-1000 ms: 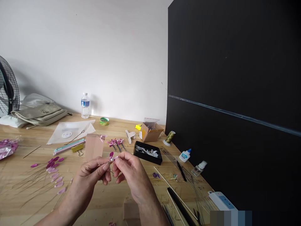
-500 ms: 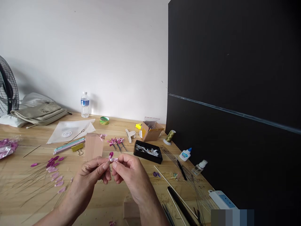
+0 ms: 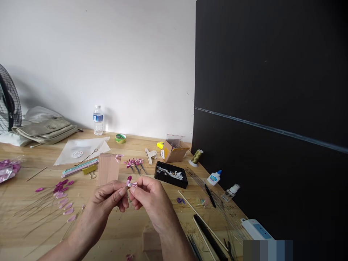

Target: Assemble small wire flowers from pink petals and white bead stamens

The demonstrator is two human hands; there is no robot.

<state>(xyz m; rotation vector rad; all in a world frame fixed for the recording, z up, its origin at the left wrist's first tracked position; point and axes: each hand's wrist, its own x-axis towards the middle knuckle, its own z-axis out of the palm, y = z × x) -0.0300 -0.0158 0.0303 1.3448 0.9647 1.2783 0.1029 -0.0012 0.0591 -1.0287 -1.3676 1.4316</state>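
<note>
A small artificial flower [image 3: 129, 182] with magenta and pale pink petals and a whitish centre is pinched between both hands above the table. My left hand [image 3: 110, 197] holds it from the left with thumb and forefinger. From the right, my right hand [image 3: 148, 194] pinches a pale petal; its fingers are curled. The stem is mostly hidden by the fingers. Behind the hands lie several finished-looking pink flowers [image 3: 135, 163] on dark stems. Loose wired petals [image 3: 63, 195], dark magenta to pale pink, are spread left of my left hand.
A wooden block [image 3: 151, 237] sits below my right wrist. A black tray [image 3: 171, 175] of small parts, a cardboard box [image 3: 176, 150], a thread spool [image 3: 197, 157] and a glue bottle [image 3: 214, 178] stand to the right. Farther back are a water bottle [image 3: 98, 121] and green tape [image 3: 120, 138].
Hardly anything differs. The flower has turned or shifted very slightly between my fingers, and both hands keep their pinch. The objects on the table stay where they were.
</note>
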